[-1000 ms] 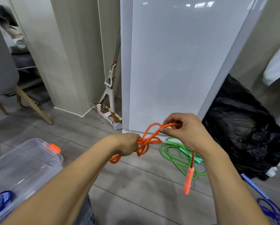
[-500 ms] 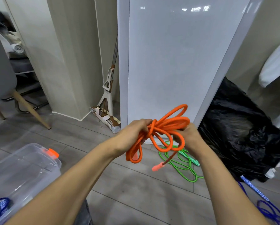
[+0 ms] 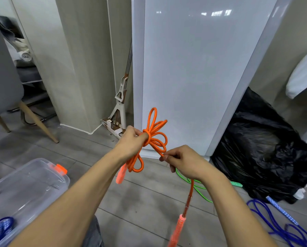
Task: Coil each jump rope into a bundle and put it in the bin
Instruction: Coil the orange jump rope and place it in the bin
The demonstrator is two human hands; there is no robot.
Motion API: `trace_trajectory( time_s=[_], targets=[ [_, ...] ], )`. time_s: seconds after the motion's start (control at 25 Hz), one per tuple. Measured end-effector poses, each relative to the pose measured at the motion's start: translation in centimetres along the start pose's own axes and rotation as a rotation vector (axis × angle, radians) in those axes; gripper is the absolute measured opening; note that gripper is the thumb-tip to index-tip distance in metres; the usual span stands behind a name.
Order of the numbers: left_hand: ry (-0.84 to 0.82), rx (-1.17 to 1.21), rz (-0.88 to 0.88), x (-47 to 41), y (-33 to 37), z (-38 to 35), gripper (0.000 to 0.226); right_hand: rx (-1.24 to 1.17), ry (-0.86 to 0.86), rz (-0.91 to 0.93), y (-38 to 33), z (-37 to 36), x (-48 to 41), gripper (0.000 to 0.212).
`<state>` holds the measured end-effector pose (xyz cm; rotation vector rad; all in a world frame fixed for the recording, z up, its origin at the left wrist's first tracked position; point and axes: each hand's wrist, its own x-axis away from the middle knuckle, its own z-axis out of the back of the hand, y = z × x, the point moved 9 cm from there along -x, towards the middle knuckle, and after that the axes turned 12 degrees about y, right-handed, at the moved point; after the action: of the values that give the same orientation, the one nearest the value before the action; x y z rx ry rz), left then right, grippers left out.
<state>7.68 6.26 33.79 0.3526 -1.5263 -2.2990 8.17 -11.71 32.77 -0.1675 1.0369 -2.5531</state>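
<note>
Fingers [image 3: 134, 130] of the left hand [image 3: 131, 143] curl tight round the waist of the orange jump rope [image 3: 157, 142], which is gathered into a bundle with a turn of cord wound about its middle. Loops fan out above the fist, and shorter loops hang below it. One orange handle [image 3: 120, 175] dangles just under the left wrist.

The right hand [image 3: 184, 164] sits lower and to the right, near the left but not touching it. Its thumb and forefinger pinch a single strand where it leaves the bundle, and the other fingers are curled in loosely. From that pinch the cord passes behind the hand and drops straight down to the second orange handle [image 3: 178, 229], which hangs free in front of the right forearm.

The whole bundle is held in the air over the grey floor [image 3: 149, 202], in front of a tall white panel [image 3: 193, 68]. The clear plastic bin [image 3: 33, 184] with its orange latch [image 3: 61, 169] stands down to the left, well apart from the hands, with a blue rope [image 3: 1, 227] already inside. A green rope [image 3: 195, 188] lies on the floor beneath the right hand, and another blue rope [image 3: 282, 229] lies to the right beside a black bag [image 3: 265, 148]. A mop [image 3: 120, 104] leans in the corner, and the markings on its base are too blurred to read.
</note>
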Motion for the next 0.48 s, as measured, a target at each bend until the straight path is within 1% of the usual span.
trace_trajectory(
  time_s=[0.08, 0.12, 0.2, 0.24, 0.28, 0.36, 0.4, 0.48],
  targets=[
    [0.064, -0.054, -0.048, -0.1, 0.1, 0.3, 0.017, 0.019, -0.05, 0.047, -1.2, -0.2, 0.5, 0.024],
    [0.083, -0.09, -0.115, 0.1, 0.5, 0.0, 0.014, 0.014, -0.095, 0.083, -2.1, -0.6, 1.0, 0.023],
    [0.118, -0.265, -0.342, 0.2, 1.2, -0.3, 0.012, -0.074, -0.196, 0.125, -3.6, -1.3, 1.9, 0.021],
    [0.093, -0.376, -0.454, 0.2, 1.5, -0.6, 0.013, -0.147, -0.222, 0.126, -4.0, -1.1, 2.1, 0.02],
    [0.024, -0.476, -0.522, 0.1, 1.4, -1.1, 0.015, -0.209, -0.187, 0.125, -3.9, -0.4, 1.9, 0.019],
    [-0.207, -0.557, -0.532, 0.8, 1.1, -2.3, 0.016, -0.264, 0.044, 0.107, -2.7, 2.8, 0.9, 0.013],
    [-0.34, -0.534, -0.505, 1.6, 0.9, -3.0, 0.015, -0.281, 0.16, 0.091, -2.0, 4.3, 0.7, 0.008],
    [-0.605, -0.368, -0.398, 3.8, 0.9, -4.5, 0.014, -0.381, 0.281, 0.058, -1.0, 5.9, 0.7, 0.003]
  ],
)
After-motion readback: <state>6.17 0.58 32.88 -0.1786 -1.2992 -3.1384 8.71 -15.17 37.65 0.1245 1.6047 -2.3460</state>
